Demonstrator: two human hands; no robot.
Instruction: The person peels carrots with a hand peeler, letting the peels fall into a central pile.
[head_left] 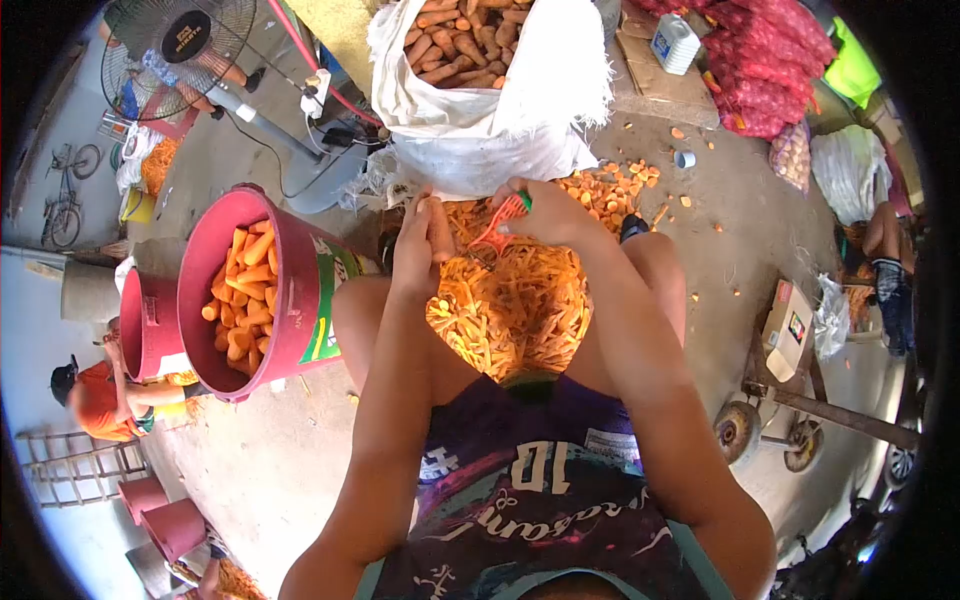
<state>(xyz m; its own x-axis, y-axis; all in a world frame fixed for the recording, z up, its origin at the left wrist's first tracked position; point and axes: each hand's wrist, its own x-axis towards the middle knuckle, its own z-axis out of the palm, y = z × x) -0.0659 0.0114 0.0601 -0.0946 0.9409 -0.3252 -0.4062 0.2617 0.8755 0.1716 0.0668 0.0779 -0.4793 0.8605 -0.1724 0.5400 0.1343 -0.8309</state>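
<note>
My left hand (414, 245) is closed around a carrot (439, 232), held upright above the peel heap. Just to its right, my right hand (548, 212) grips an orange-red peeler (492, 238) with a green part at its top. The peeler is close to the carrot; whether they touch I cannot tell. Between my legs lies a large heap of orange peelings (515, 310). Beyond my hands, a white sack (480, 145) stands open, full of unpeeled carrots (462, 45). At my left, a pink tub (200, 300) holds peeled orange carrots (245, 290).
A fan (185, 38) stands at the upper left. A person in orange (100, 400) sits at far left near another pink tub (145, 325). Red mesh sacks (765, 65) and a white jug (675, 44) are at upper right; a wheeled cart (790, 400) is at right. Carrot pieces (610, 190) litter the floor.
</note>
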